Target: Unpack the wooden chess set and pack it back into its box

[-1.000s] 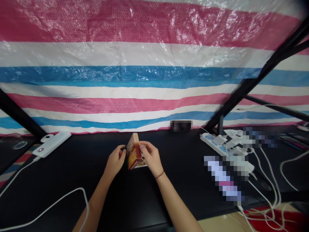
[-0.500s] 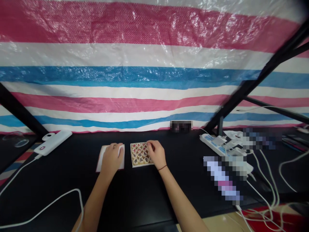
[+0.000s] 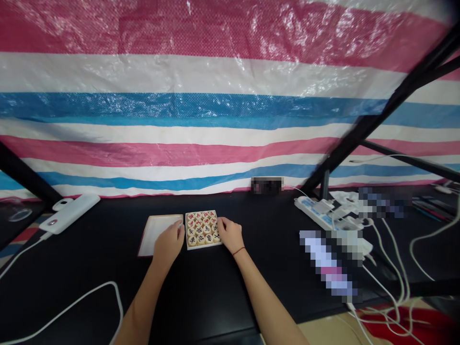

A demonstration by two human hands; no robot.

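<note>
A shallow white box (image 3: 204, 247) holds rows of round xiangqi pieces (image 3: 200, 230), red characters at the back and black in front. To its left lies an open lid (image 3: 154, 230), white inside with a brown-red edge. My left hand (image 3: 169, 244) is over the lid's right part, fingers curled close to the box's left side; whether they touch it is unclear. At the opposite side, my right hand (image 3: 230, 234) has its curled fingers against the box's right edge and covers part of the rightmost pieces.
A white power bank (image 3: 70, 214) with a cable lies at the left. A power strip (image 3: 312, 213) with several plugs and tangled white cables (image 3: 398, 278) fills the right side. A blurred dark object (image 3: 267, 185) stands at the back, before a striped sheet (image 3: 172, 155).
My left hand has shifted from the middle of the lid to its right edge, beside the box. The box sits slightly further left, and my right hand covers less of its pieces.
</note>
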